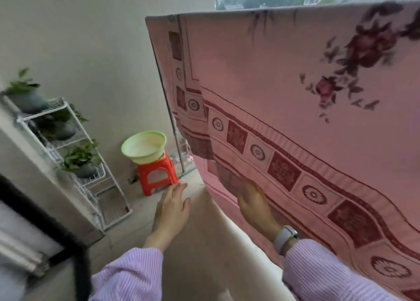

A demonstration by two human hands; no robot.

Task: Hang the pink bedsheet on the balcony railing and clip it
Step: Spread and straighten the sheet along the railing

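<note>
Pink bedsheet point(284, 78) hung draped over the railing across the frame's right; right hand point(254, 200) lay flat against it, left hand point(171, 206) spread empty beside.

Lighting: soft, even daylight, entering from the open side at the top right, above the draped pink floral bedsheet point(295, 73); no glare, shadows faint. Colour: muted, slightly washed. Sharpness: generally soft; motion blur strongest along the dark door frame point(45, 228) at lower left and on the bedsheet's dark rose print. Distortion: wide-angle bowing, straight edges curving toward the borders. Distant buildings hazy, indistinct.
</note>
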